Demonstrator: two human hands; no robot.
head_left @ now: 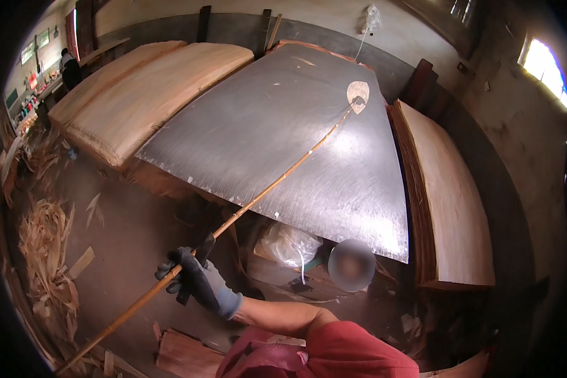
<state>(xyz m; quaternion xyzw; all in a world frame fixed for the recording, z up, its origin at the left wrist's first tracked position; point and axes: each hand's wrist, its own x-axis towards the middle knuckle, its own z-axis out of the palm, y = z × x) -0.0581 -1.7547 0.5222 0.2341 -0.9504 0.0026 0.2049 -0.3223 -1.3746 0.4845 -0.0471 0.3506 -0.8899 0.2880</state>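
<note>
My right hand [201, 283], in a grey and black work glove, is closed round a long bamboo pole [283, 177]. A dark flat piece [205, 247] sticks up beside the pole at the fingers; its kind is unclear. The pole slants from the lower left across a large shiny dark grey sheet [277, 120]. Its dark far end lies over a pale oval patch, like thin wood [358, 92], near the sheet's far right. Whether the end presses on the patch I cannot tell. My left hand is out of view.
Stacks of wood veneer sheets stand left [164, 82] and right [450, 195] of the grey sheet. Veneer scraps [47, 252] pile up on the left floor. A clear plastic bag [288, 244] sits below the near edge. Another person [70, 69] stands far left.
</note>
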